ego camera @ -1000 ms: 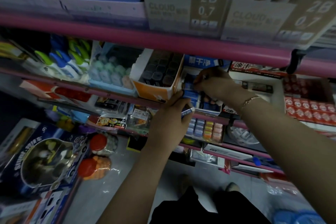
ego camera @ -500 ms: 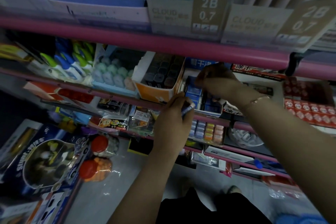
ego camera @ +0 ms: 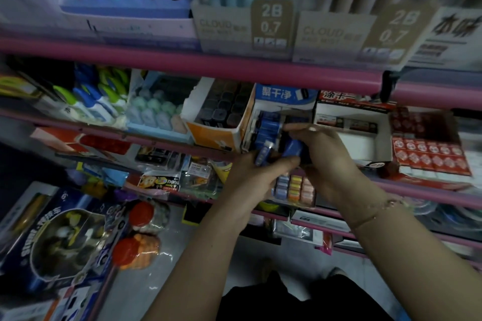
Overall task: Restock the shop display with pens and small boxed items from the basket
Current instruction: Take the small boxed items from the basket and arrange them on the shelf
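Pink metal shelf rails (ego camera: 234, 70) cross a crowded stationery display, with an orange-and-white cardboard tray (ego camera: 216, 135) of dark cubes beside a white display box (ego camera: 260, 122). At that box's front, the left hand (ego camera: 250, 180) grips small blue boxes (ego camera: 263, 154). The right hand (ego camera: 328, 161) pinches another blue box (ego camera: 292, 150).
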`<action>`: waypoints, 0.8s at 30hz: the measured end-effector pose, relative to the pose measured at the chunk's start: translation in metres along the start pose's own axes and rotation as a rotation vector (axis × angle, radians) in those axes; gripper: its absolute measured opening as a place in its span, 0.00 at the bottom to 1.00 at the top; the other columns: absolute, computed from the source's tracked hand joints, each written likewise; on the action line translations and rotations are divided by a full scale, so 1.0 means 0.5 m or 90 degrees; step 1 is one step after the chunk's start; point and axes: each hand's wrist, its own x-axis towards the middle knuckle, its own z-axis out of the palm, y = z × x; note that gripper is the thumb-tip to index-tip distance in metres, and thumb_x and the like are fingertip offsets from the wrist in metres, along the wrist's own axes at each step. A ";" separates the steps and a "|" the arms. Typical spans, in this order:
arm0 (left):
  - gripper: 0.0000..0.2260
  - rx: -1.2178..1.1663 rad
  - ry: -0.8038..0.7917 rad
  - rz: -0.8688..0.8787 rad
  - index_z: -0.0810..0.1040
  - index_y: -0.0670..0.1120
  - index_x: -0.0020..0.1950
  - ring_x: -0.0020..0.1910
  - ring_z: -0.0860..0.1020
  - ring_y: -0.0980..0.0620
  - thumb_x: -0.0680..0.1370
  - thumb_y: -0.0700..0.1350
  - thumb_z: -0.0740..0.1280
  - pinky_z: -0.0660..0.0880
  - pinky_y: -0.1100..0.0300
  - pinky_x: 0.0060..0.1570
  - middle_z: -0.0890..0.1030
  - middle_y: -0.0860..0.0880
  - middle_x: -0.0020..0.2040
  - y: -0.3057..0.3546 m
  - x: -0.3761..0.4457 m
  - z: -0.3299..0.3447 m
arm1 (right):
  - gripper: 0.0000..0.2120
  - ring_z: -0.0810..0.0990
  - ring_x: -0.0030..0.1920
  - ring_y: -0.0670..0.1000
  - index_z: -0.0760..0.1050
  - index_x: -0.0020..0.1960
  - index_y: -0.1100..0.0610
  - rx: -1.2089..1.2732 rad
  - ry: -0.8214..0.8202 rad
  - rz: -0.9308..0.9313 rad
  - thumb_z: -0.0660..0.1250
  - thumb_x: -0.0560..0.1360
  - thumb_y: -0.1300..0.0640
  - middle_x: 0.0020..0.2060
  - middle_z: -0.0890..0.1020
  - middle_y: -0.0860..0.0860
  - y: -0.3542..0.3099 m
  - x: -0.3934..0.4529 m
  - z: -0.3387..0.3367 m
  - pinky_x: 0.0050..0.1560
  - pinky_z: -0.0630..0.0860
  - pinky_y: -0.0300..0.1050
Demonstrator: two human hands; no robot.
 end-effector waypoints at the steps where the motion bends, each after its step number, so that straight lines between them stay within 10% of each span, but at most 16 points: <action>1: 0.11 0.015 0.015 -0.002 0.81 0.43 0.49 0.24 0.72 0.58 0.72 0.49 0.74 0.65 0.69 0.26 0.73 0.54 0.27 -0.004 0.002 -0.011 | 0.11 0.79 0.43 0.56 0.81 0.45 0.56 -0.082 -0.001 -0.038 0.60 0.78 0.63 0.43 0.83 0.54 -0.002 -0.003 -0.014 0.43 0.78 0.48; 4: 0.14 0.114 0.020 0.008 0.81 0.44 0.47 0.20 0.68 0.60 0.69 0.52 0.76 0.63 0.67 0.22 0.69 0.57 0.23 -0.001 0.010 -0.037 | 0.09 0.64 0.21 0.49 0.81 0.47 0.60 -0.160 -0.106 -0.050 0.62 0.78 0.61 0.21 0.74 0.49 -0.008 -0.009 -0.054 0.22 0.59 0.35; 9: 0.15 0.245 0.027 0.058 0.81 0.49 0.45 0.39 0.81 0.50 0.66 0.57 0.76 0.75 0.55 0.39 0.82 0.47 0.39 0.001 0.018 -0.040 | 0.08 0.63 0.19 0.45 0.80 0.47 0.64 -0.290 -0.294 0.018 0.70 0.72 0.58 0.21 0.71 0.52 -0.035 -0.016 -0.072 0.19 0.57 0.34; 14: 0.07 0.539 0.164 0.277 0.77 0.47 0.51 0.39 0.78 0.49 0.77 0.49 0.69 0.69 0.60 0.35 0.79 0.50 0.42 -0.012 0.038 -0.029 | 0.08 0.65 0.16 0.43 0.80 0.49 0.64 -0.306 -0.006 -0.105 0.71 0.72 0.61 0.19 0.74 0.45 -0.063 0.045 -0.064 0.18 0.60 0.32; 17: 0.06 0.629 0.147 0.318 0.76 0.48 0.53 0.43 0.78 0.48 0.79 0.49 0.65 0.73 0.56 0.41 0.79 0.48 0.50 -0.014 0.053 -0.036 | 0.09 0.76 0.30 0.47 0.79 0.52 0.64 -0.364 0.114 -0.263 0.70 0.73 0.61 0.41 0.84 0.56 -0.051 0.092 -0.021 0.35 0.77 0.44; 24: 0.07 0.625 0.138 0.285 0.75 0.50 0.51 0.49 0.78 0.49 0.80 0.52 0.63 0.69 0.60 0.41 0.77 0.50 0.63 -0.033 0.064 -0.049 | 0.09 0.80 0.49 0.59 0.76 0.50 0.56 -0.654 0.118 -0.305 0.68 0.74 0.52 0.48 0.82 0.57 -0.002 0.146 0.034 0.47 0.77 0.48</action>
